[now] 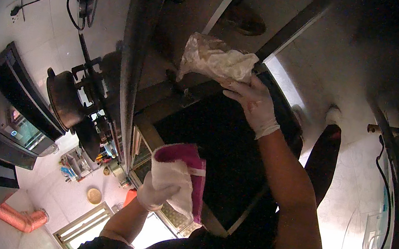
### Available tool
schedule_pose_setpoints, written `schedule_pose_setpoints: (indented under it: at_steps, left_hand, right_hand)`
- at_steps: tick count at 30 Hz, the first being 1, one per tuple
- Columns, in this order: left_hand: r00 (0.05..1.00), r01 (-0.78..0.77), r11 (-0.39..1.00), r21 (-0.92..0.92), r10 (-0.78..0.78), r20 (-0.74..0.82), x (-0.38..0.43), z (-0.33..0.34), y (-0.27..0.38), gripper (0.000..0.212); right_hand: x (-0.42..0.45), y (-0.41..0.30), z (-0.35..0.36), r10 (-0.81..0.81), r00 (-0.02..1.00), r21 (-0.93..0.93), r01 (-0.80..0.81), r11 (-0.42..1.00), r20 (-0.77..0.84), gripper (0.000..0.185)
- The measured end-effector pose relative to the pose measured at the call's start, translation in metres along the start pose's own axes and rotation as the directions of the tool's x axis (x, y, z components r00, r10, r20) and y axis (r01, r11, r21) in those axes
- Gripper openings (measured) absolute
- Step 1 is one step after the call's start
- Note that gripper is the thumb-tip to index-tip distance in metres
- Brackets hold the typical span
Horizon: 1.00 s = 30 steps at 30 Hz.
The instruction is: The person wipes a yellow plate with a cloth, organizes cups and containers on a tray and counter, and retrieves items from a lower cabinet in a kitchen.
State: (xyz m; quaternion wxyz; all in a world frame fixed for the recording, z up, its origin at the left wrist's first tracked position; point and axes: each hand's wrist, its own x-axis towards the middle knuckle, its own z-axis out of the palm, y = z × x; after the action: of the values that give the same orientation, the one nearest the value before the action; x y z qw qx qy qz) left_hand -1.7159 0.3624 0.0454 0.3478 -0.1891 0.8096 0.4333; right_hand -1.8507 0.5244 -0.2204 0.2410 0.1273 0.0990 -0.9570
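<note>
My left hand (156, 195), in a thin whitish glove, grips a folded white and magenta cloth (178, 178) at the lower middle. Further up and to the right, my right hand (254, 101), gloved too and with a reddish mark on its back, holds a crumpled whitish wad (220, 58) by its right end. Whether this wad is plastic or fabric is unclear. Between and beneath the hands lies a dark panel or opening (213, 138) with a lighter frame; its depth cannot be made out.
A dark pot (63, 99) stands on a gas stove at the left, near a range hood (16, 105) and an orange-red duct (19, 218). A long dark edge (134, 54) runs beside the stove. At the upper right, a metal bar (295, 25) crosses; a foot (332, 116) shows below it.
</note>
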Motion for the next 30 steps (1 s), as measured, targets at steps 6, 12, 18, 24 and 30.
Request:
schedule_pose_setpoints:
  at_steps: [6, 12, 18, 24, 30]
  left_hand:
    - [0.926, 0.337, 0.875, -0.347, -0.375, -0.048, -0.012, -0.002, -0.008, 0.053]
    - [0.94, 0.293, 0.894, -0.339, -0.334, -0.068, 0.0, -0.001, 0.025, 0.053]
    - [0.93, 0.317, 0.905, -0.284, -0.355, -0.093, -0.012, -0.001, 0.03, 0.051]
    - [0.93, 0.29, 0.922, -0.256, -0.335, -0.153, -0.006, 0.022, 0.029, 0.049]
    - [0.899, 0.29, 0.936, -0.202, -0.338, -0.277, 0.004, 0.037, 0.041, 0.047]
  right_hand:
    - [-0.01, 0.015, 0.02, 0.007, 0.982, -0.126, -0.032, 0.992, -0.191, 0.05]
    - [-0.004, 0.027, 0.018, -0.044, 0.987, -0.115, 0.026, 0.993, -0.157, 0.047]
    - [-0.011, -0.007, 0.004, 0.401, 0.916, -0.585, -0.319, 0.746, 0.013, 0.042]
    - [-0.071, 0.018, -0.013, 0.553, 0.795, -0.677, -0.265, 0.686, 0.249, 0.043]
    - [-0.08, 0.006, -0.019, 0.431, 0.814, -0.639, -0.098, 0.763, 0.39, 0.043]
